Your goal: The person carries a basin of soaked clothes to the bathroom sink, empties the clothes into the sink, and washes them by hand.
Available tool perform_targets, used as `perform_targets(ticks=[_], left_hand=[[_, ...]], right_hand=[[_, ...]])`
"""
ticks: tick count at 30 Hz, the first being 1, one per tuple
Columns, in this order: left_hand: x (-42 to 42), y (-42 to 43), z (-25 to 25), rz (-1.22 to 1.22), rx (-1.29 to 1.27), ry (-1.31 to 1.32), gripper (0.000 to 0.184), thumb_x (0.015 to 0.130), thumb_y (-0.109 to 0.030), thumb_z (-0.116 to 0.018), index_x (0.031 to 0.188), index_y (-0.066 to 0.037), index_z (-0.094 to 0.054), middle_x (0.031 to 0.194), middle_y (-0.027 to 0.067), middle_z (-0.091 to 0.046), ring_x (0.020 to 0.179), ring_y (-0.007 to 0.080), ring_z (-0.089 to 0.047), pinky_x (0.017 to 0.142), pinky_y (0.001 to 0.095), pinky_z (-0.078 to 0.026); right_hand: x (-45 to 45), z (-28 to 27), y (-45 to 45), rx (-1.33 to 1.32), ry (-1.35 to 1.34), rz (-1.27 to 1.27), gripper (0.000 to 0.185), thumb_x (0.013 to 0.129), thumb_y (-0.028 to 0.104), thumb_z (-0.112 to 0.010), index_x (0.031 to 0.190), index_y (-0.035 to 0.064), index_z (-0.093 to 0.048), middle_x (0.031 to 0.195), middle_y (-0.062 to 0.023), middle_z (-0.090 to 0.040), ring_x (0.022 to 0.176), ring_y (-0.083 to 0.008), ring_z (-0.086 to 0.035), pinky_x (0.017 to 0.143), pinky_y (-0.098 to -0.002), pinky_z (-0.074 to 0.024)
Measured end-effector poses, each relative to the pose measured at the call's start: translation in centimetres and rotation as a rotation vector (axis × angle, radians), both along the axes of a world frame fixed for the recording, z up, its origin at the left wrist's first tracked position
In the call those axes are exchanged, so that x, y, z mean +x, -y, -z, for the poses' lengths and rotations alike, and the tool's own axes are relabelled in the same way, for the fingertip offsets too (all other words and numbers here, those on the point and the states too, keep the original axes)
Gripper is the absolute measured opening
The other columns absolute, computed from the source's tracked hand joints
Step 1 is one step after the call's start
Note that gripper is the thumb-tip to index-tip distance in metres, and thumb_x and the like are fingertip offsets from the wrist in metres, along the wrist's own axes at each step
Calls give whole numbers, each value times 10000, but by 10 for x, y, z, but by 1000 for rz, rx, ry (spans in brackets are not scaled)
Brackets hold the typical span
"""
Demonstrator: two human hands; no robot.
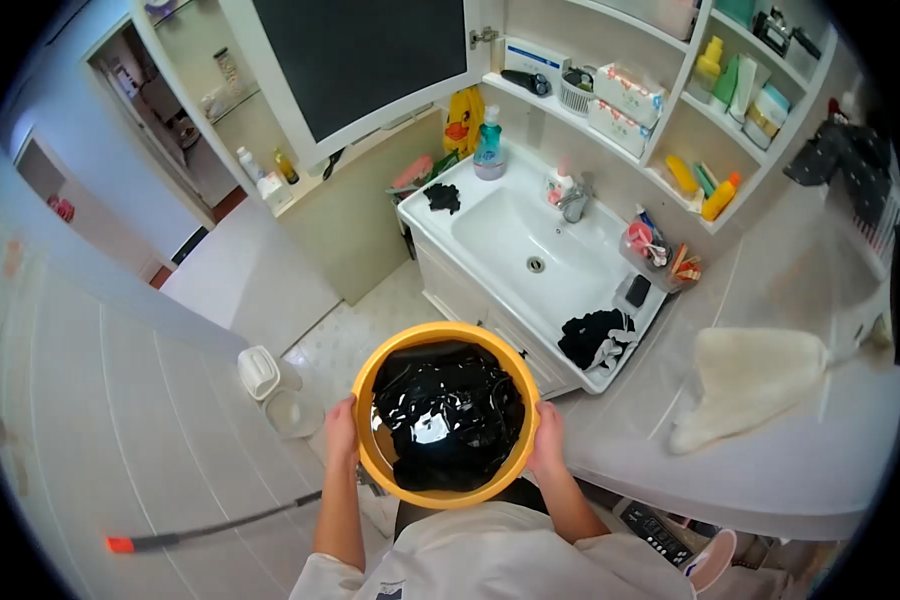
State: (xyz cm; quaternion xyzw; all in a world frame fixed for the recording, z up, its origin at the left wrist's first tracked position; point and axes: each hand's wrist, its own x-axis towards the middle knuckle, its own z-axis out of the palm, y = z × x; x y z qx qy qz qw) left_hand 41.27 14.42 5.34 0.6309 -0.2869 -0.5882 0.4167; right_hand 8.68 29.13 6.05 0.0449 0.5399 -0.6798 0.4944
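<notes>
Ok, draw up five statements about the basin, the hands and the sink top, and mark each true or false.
1. The left hand and the right hand hold the yellow basin by opposite sides. True.
2. The yellow basin stands in the sink bowl. False: it is held in front of the vanity, outside the sink bowl.
3. Glistening black cloth lies in the yellow basin. True.
4. The pump bottle with blue-green liquid lies on its side. False: it stands upright near the back left corner of the sink top.
5. A pile of black and pale cloth lies at the right end of the sink top. True.
</notes>
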Motion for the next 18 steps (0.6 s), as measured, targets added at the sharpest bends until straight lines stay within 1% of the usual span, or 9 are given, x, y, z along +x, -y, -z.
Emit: perform_targets(ticks=[3,5,7,8,10,11,14,17,18], left_hand=[[-12,60,3,80,-13,-15,306,964,-294,-605,928,-3,-693,806,27,-630,731,125,-550,649,281,-433],[-28,98,-14,118,9,-10,302,968,-296,-608,895,-17,-696,770,18,-611,696,115,-529,614,276,-421],[-42,135,-26,176,-4,-25,302,976,-291,-601,882,-17,-686,764,13,-603,686,113,-523,618,278,-424],[-50,155,-32,199,-23,-35,304,978,-290,-599,879,-15,-682,764,15,-603,686,114,-523,618,278,-425],[-70,190,-39,251,-49,-56,307,983,-288,-594,872,-13,-673,764,17,-603,685,114,-523,617,279,-427],[-77,207,-39,293,-52,-68,309,985,-288,-591,876,-10,-670,766,18,-604,688,113,-524,619,279,-428],[-108,257,-46,415,-77,-68,306,990,-287,-583,895,-5,-656,782,23,-612,698,119,-541,627,281,-445],[-147,300,-39,416,-30,-74,299,990,-288,-584,918,-6,-654,808,36,-630,711,129,-563,639,286,-463],[-161,311,-45,449,-20,-80,298,986,-289,-589,947,-1,-658,837,52,-649,731,141,-585,652,292,-479]], right_hand=[[0,-13,43,15,-13,125,181,961,204,-535,989,36,-598,904,-65,-606,842,-187,-592,763,-340,-509],[-2,-19,70,15,-78,152,183,952,211,-548,960,38,-609,897,-59,-610,826,-183,-594,750,-340,-508],[-7,-20,94,-12,-114,175,183,949,215,-552,941,42,-611,895,-54,-612,819,-178,-594,744,-338,-507],[-9,-22,104,-57,-41,220,173,964,206,-544,938,45,-604,887,-46,-613,806,-171,-596,732,-328,-506],[-15,-35,127,-103,-82,258,169,976,200,-537,935,49,-599,881,-42,-611,804,-169,-598,731,-326,-507],[-17,-37,133,-117,-100,276,167,983,197,-534,934,51,-597,879,-40,-610,804,-168,-599,730,-325,-508],[-37,-23,158,-158,-86,362,147,987,182,-546,943,52,-598,874,-36,-608,805,-168,-604,736,-327,-512],[-61,-19,182,-153,-60,440,141,984,175,-555,949,47,-601,880,-42,-611,811,-175,-607,739,-330,-517],[-69,-16,190,-144,-47,467,140,984,173,-557,952,45,-601,883,-45,-612,813,-177,-609,740,-330,-519]])
